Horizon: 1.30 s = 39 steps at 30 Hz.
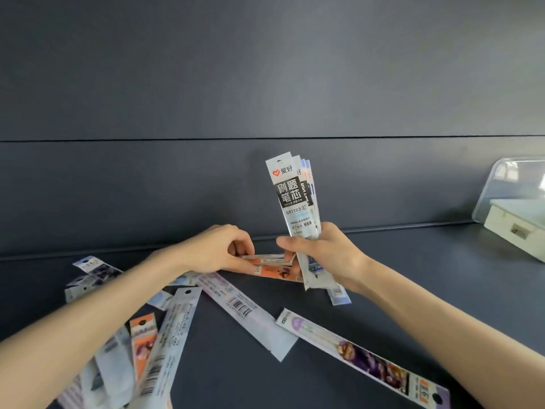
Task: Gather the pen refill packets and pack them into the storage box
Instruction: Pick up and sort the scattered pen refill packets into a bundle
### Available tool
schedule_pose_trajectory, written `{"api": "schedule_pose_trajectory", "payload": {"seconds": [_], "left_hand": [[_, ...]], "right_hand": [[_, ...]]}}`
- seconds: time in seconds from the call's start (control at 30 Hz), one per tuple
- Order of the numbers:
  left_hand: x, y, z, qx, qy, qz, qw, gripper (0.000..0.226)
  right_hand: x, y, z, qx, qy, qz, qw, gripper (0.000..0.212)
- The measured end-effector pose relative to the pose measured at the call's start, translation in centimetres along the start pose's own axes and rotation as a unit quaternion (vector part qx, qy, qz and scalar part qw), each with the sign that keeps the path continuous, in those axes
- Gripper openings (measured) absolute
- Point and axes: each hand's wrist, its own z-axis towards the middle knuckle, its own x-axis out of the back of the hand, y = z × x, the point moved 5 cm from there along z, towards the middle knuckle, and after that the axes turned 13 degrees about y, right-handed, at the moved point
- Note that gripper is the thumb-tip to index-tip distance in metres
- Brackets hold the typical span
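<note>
My right hand [327, 255] grips a bundle of several pen refill packets [293, 199], held upright above the table; the front one is white with a black label. My left hand [219, 249] pinches the end of an orange packet [271, 271] that lies flat just left of the bundle. More packets lie scattered on the dark table: a pale one with a barcode [244, 308], a long purple one [362, 355] at the front right, and a heap [153, 343] under my left forearm. The storage box [516, 228], cream with a clear raised lid, stands at the far right.
The dark table [427, 276] meets a dark wall panel [265, 84] right behind my hands. The box's clear lid [507, 178] leans back against that wall. Bare table surface lies between my right hand and the box.
</note>
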Motion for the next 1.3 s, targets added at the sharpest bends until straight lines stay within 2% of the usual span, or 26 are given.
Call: {"api": "schedule_pose_trajectory", "payload": {"seconds": [0.2, 0.33, 0.4, 0.57, 0.77, 0.8, 0.9, 0.97, 1.03, 1.17, 1.23, 1.3], "left_hand": [[-0.4, -0.4, 0.2, -0.052, -0.04, 0.027, 0.998, 0.013], [-0.7, -0.3, 0.2, -0.061, -0.079, 0.069, 0.993, 0.028], [0.1, 0.2, -0.1, -0.063, -0.074, 0.074, 0.992, 0.024], [4.5, 2.8, -0.3, -0.087, -0.018, 0.027, 0.996, 0.01], [6.6, 6.3, -1.5, -0.078, -0.045, -0.096, 0.991, 0.003], [6.6, 7.0, -1.7, -0.074, -0.052, -0.111, 0.99, 0.004], [6.4, 9.1, -2.1, -0.067, -0.048, -0.141, 0.987, 0.006], [6.1, 10.7, -2.3, -0.064, -0.037, -0.143, 0.987, 0.007], [5.5, 12.4, -2.4, -0.06, -0.024, -0.137, 0.988, 0.008], [3.6, 16.1, -2.6, -0.039, 0.01, -0.103, 0.994, 0.015], [2.7, 17.3, -2.7, -0.024, 0.066, -0.057, 0.996, 0.026], [1.9, 17.6, -3.0, 0.002, 0.152, -0.038, 0.988, 0.046]], "right_hand": [[-0.1, 0.5, 0.4, -0.001, 0.026, -0.022, 0.999, 0.007], [-0.3, 0.8, 0.4, -0.025, 0.043, -0.029, 0.998, 0.011], [-0.2, 0.5, 0.3, -0.034, 0.048, -0.018, 0.998, 0.013], [0.6, -2.1, 0.2, -0.016, 0.01, -0.028, 0.999, 0.023], [1.5, -4.6, -0.9, 0.039, -0.041, -0.126, 0.99, 0.008], [1.7, -4.6, -1.2, 0.042, -0.059, -0.135, 0.988, 0.01], [2.7, -4.0, -2.2, 0.025, -0.09, -0.115, 0.989, 0.036], [3.7, -3.5, -3.2, 0.011, -0.114, -0.076, 0.991, 0.042], [4.7, -3.1, -4.4, 0.003, -0.148, -0.055, 0.988, 0.039], [7.6, -1.9, -6.4, -0.015, -0.17, -0.014, 0.985, 0.011], [9.0, -1.2, -6.9, -0.016, -0.168, 0.006, 0.986, 0.007], [10.3, -0.4, -7.2, -0.013, -0.16, 0.041, 0.986, 0.014]]}}
